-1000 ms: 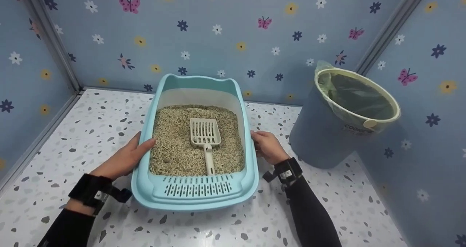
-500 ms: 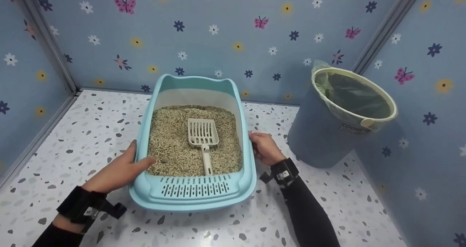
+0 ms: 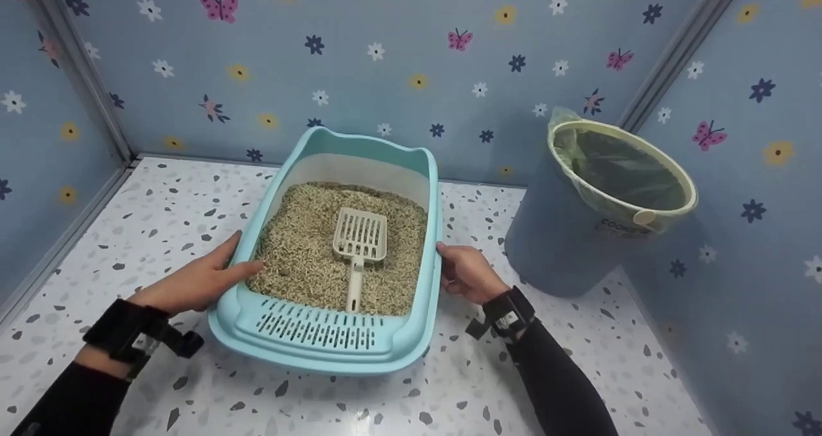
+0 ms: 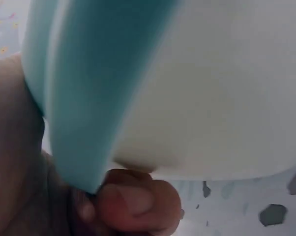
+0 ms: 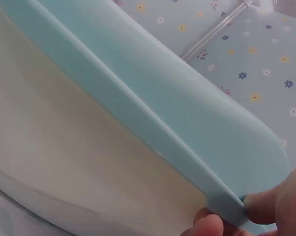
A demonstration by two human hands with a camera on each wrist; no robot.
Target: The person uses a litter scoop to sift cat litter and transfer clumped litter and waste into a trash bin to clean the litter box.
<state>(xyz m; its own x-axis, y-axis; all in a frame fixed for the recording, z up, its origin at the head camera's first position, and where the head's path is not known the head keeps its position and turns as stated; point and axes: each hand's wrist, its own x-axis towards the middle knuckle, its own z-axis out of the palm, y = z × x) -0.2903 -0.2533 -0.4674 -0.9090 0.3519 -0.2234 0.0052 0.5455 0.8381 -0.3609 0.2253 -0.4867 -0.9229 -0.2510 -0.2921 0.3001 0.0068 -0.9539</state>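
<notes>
A litter box with a light blue rim and pale lower body stands turned slightly on the floor in the head view. Tan pellet litter fills its bottom. On the litter lies a cream slotted litter scoop, handle toward the perforated front lip. My left hand grips the box's left rim, thumb over the top; in the left wrist view curled fingers show under the rim. On the right side, my right hand pinches the rim between thumb and fingers, as the right wrist view shows.
To the right stands a blue-grey bin with a cream rim and a thin greenish liner bag. Flowered blue wall panels rise behind and at both sides. The floor is white with grey speckles.
The litter box has turned clockwise: its back end has swung right and its front lip left. The scoop has turned with it, and both hands have stayed on the rim.
</notes>
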